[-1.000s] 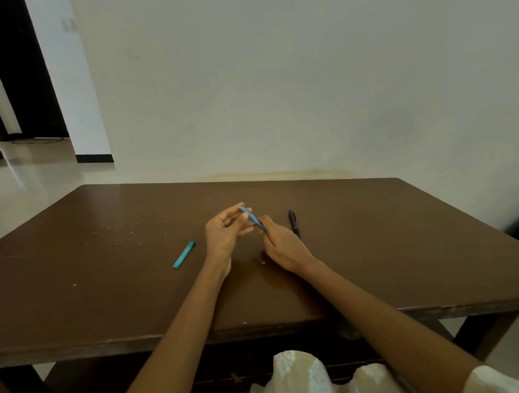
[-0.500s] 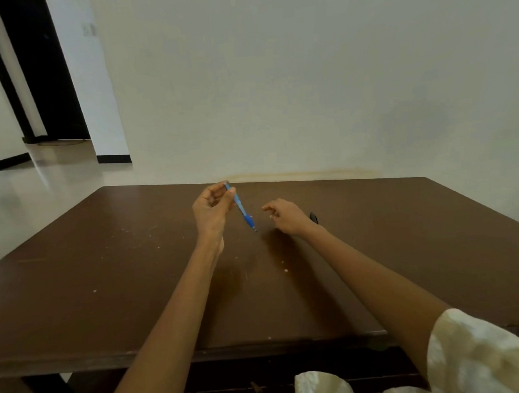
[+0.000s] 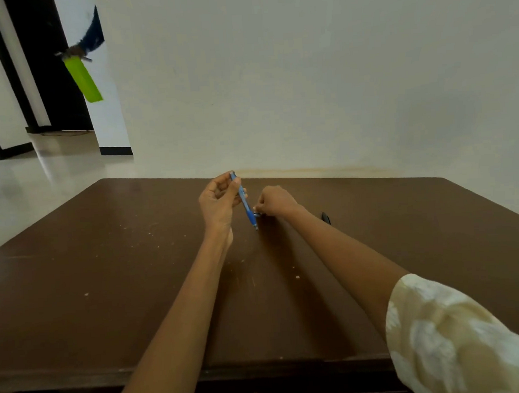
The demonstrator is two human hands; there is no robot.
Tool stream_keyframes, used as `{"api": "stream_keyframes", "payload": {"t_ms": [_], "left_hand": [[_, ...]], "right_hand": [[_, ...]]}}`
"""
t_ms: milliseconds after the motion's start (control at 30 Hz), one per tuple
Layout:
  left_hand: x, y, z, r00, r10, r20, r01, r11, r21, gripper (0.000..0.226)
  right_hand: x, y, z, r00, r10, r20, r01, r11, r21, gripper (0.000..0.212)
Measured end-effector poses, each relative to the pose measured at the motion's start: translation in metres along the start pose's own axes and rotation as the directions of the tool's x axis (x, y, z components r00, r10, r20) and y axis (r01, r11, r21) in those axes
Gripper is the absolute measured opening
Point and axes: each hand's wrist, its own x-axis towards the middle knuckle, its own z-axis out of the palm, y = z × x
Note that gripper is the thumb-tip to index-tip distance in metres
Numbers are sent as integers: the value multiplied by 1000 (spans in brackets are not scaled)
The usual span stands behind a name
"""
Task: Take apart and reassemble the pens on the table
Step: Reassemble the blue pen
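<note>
A: Two hands (image 3: 222,202) on one pen, then? How should this step go?

B: Yes. The left hand is closed around the upper half of the blue pen (image 3: 244,201), holding it raised above the tabletop (image 3: 105,264) with the tip slanting down toward the person. The right hand (image 3: 275,201) is pinched shut at the lower end, near the tip, on the pen or on a small part there; I can't make out which.

A: So pulling or twisting?

B: I'd judge the tip section is being worked on, whether coming off or going on I can't tell. To do it well, keep the left grip steady on the barrel and let only the right fingertips turn. Keep the axis straight, so the thread doesn't cross.

A: Any risk?

B: Small bits, I'd guess a spring or refill, may drop out, since the open end points down. Best to stay low over the tabletop, so anything loose lands close by.

A: And the other pens?

B: One dark pen (image 3: 325,217) lies on the tabletop just beyond the right forearm, partly hidden. It can wait until the blue one is finished.
</note>
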Motion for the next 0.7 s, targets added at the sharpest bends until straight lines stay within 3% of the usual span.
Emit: {"api": "stream_keyframes", "payload": {"t_ms": [133, 233, 400, 533, 633, 700], "left_hand": [[-2, 1, -1, 1000, -22, -17, 21, 998, -57, 19], [-4, 0, -2, 999, -31, -9, 30, 998, -54, 17], [-5, -2, -1, 999, -32, 19, 33, 999, -27, 14], [-4, -3, -1, 999, -42, 21, 42, 999, -13, 14], [-5, -3, 0, 997, -64, 49, 65, 998, -20, 13], [-8, -3, 1, 995, -67, 74, 69, 997, -27, 12]], "right_hand": [[8, -8, -9, 998, 19, 58, -13, 995, -101, 22], [8, -13, -6, 999, 32, 20, -28, 986, -165, 19], [9, -12, -1, 998, 64, -15, -65, 992, -111, 23], [5, -6, -4, 995, 81, -50, -64, 957, 284, 21], [-11, 0, -15, 969, 180, -170, -34, 779, 626, 19], [-27, 4, -24, 951, 223, -214, 14, 661, 750, 13]]}}
